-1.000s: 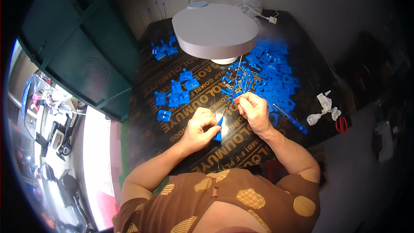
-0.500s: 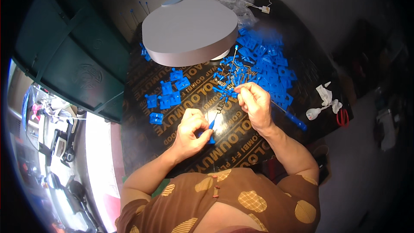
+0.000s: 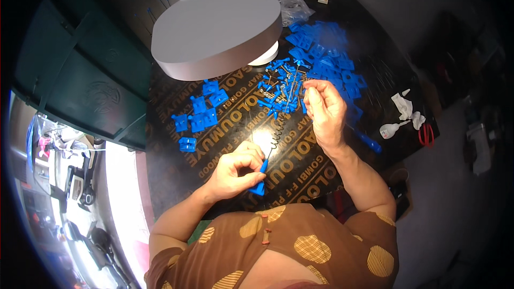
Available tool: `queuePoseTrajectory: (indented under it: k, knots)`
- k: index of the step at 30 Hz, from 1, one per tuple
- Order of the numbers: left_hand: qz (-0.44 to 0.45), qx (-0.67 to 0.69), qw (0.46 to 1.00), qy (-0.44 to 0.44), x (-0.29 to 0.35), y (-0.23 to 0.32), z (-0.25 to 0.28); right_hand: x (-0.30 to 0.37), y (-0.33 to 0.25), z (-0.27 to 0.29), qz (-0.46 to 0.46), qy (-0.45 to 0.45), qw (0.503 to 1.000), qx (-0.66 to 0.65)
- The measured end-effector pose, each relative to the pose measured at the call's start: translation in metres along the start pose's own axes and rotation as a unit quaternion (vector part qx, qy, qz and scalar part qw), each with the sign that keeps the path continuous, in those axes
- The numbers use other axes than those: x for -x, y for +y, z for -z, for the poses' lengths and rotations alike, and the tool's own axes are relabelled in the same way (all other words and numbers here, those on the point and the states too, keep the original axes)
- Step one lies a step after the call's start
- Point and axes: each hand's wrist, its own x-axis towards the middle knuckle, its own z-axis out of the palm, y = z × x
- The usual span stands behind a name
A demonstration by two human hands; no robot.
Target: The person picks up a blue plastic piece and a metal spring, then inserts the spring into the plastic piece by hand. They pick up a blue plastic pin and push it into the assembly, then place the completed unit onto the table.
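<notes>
Low at the centre, my left hand (image 3: 235, 174) is closed round a blue plastic piece (image 3: 259, 186) with a narrow upper end. From that end a dark wire coil (image 3: 278, 135) runs up and away toward the small parts. My right hand (image 3: 325, 112) is raised beside those parts, its thumb and forefinger pinched together; what they hold, if anything, is too small to name. Just left of its fingertips is a heap of small blue parts and metal screws (image 3: 278, 88), with a thin metal rod (image 3: 293, 88) across it.
A round grey lamp (image 3: 217, 29) hangs over the table's far left. Below it sit several blue assembled pieces (image 3: 203, 118). Blue plates (image 3: 324, 56) are piled at the far right. Rightward lie a blue-handled tool (image 3: 369, 142), a white bottle (image 3: 393, 129) and red-handled scissors (image 3: 426, 135).
My left hand has come slightly nearer to me with the blue piece. The right hand has lifted away from the heap, up and to the right. The whole view has shifted a little.
</notes>
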Motion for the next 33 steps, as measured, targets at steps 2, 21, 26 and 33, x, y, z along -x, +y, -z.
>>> queuePoseTrajectory:
  k: [2,21,26,33]
  knots:
    - [0.004,0.004,1.0,-0.01,0.001,-0.001,0.001,-0.002,0.0,0.001,0.036,0.003,0.999,0.013]
    - [0.009,-0.001,0.999,-0.041,0.002,-0.005,-0.003,-0.016,-0.007,0.011,0.144,0.03,0.972,0.182]
    - [0.011,-0.002,0.999,-0.04,0.002,-0.005,-0.003,-0.016,-0.008,0.011,0.17,0.004,0.965,0.198]
    - [0.011,-0.004,0.999,-0.036,0.001,-0.005,-0.004,-0.016,-0.007,0.011,0.171,0.001,0.968,0.183]
